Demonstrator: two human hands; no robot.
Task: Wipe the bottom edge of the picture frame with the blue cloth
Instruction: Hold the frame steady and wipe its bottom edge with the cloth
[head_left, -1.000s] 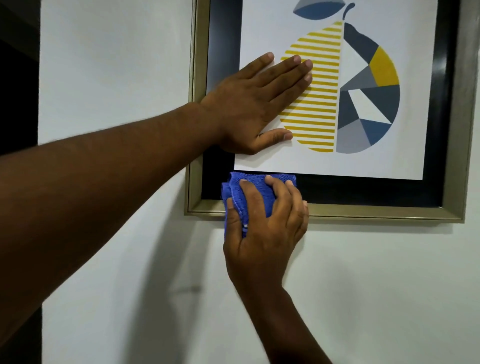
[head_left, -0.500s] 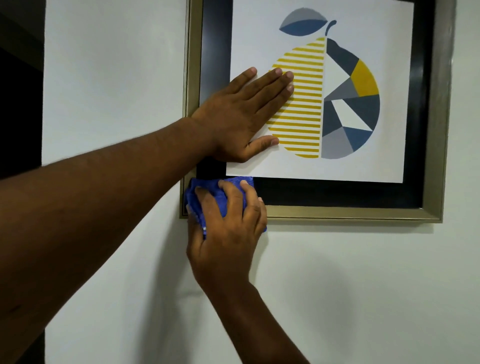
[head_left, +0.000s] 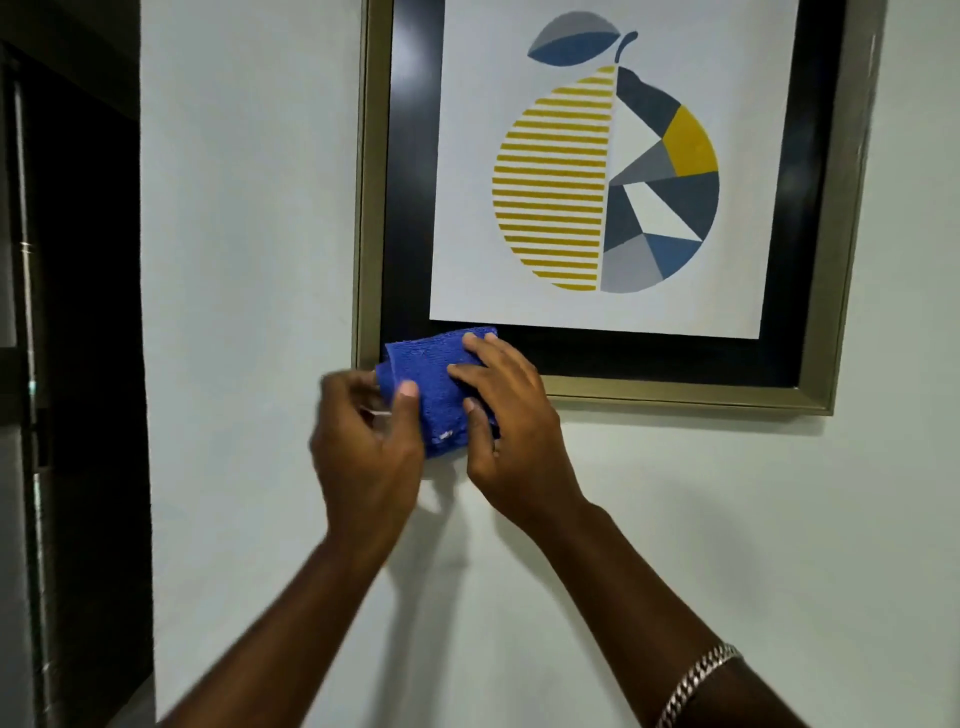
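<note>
Two hands, left (head_left: 363, 457) and right (head_left: 511, 431), grasp one blue cloth (head_left: 434, 384) at one picture frame's (head_left: 675, 395) lower-left corner.

Single head view, close, facing wall (head_left: 727, 519), perhaps slightly upward

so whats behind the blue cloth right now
The blue cloth covers the bottom-left corner of the picture frame, so that stretch of gold edge and black border is hidden. The left hand and right hand both grip it.
</note>
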